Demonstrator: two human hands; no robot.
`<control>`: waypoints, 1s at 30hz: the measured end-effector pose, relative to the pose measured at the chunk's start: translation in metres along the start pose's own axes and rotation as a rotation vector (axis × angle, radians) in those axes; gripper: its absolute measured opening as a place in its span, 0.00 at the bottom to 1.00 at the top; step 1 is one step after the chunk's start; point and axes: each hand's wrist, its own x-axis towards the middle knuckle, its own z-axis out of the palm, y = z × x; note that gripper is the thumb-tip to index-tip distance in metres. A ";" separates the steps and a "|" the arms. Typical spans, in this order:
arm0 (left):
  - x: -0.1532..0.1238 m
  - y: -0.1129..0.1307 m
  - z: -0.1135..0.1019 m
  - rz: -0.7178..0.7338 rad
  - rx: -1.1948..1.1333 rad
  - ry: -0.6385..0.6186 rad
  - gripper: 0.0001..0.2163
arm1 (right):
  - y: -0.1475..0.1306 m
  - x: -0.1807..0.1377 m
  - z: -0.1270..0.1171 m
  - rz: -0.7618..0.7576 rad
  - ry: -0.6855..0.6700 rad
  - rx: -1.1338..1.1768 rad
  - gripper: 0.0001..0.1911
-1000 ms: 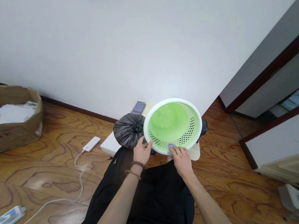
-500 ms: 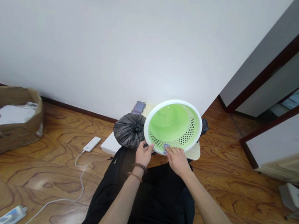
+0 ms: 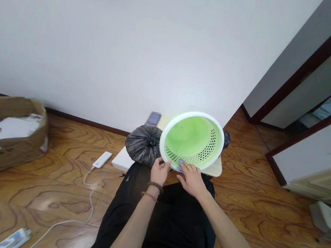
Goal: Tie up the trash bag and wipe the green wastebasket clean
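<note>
A round plastic basket, green inside with a white rim and holes through its side, is tipped so its mouth faces me. My left hand is closed on the near-left part of the rim, thumb on top. Just right of it, my right hand presses a small bluish-purple cloth against the near rim. Most of the cloth is hidden under the fingers. A tied black plastic bag sits beside the basket on the left. Behind and beneath the basket shows a pale wooden board.
A white box lies under the black bag's left side. On the wooden floor are a white power strip with a cable, another strip, and a cardboard box of papers. A white wall rises ahead; a doorway opens at right.
My right hand has slid slightly left along the rim with the cloth, and its thumb now sticks out. The basket has shifted very little; my left hand keeps its place.
</note>
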 end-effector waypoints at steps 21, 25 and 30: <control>-0.001 0.011 0.005 -0.132 -0.077 -0.047 0.15 | 0.003 0.009 -0.001 0.048 0.084 -0.202 0.18; 0.001 0.016 0.000 -0.028 0.083 -0.080 0.18 | 0.013 0.004 -0.003 0.041 0.093 -0.240 0.19; 0.003 0.024 -0.001 0.030 0.058 -0.073 0.18 | 0.014 0.003 -0.004 0.045 0.088 -0.241 0.19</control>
